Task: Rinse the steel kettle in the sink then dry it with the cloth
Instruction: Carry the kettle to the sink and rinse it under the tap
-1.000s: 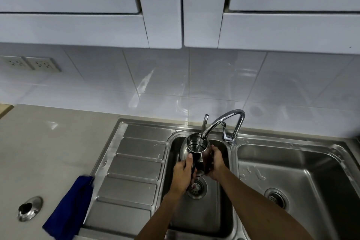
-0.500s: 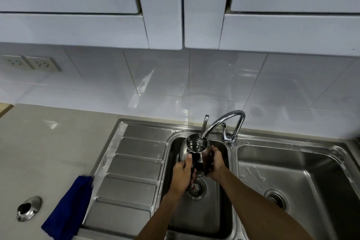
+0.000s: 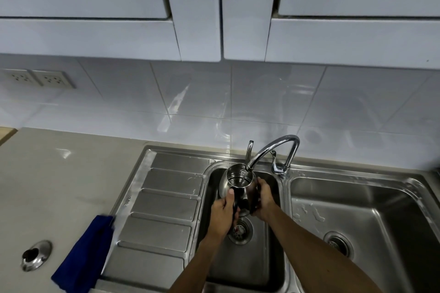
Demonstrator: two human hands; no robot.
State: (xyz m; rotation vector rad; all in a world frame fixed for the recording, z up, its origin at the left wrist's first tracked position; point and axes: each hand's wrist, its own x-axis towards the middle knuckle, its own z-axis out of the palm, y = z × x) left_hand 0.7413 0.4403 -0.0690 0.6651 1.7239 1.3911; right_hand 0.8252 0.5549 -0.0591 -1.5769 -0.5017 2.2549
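Across the last second we see almost nothing shift: the sink [image 3: 281,266] basin, the blue cloth [image 3: 83,254] on the counter and the steel kettle [image 3: 238,185] under the faucet [image 3: 271,152] all stay put. Our left hand [image 3: 223,211] and right hand [image 3: 263,197] keep clasping the kettle's sides, so we judge the rinse still underway, drying untouched.

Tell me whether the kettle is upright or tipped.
Upright: the kettle shows its open mouth facing up under the faucet spout, held by left hand and right hand.
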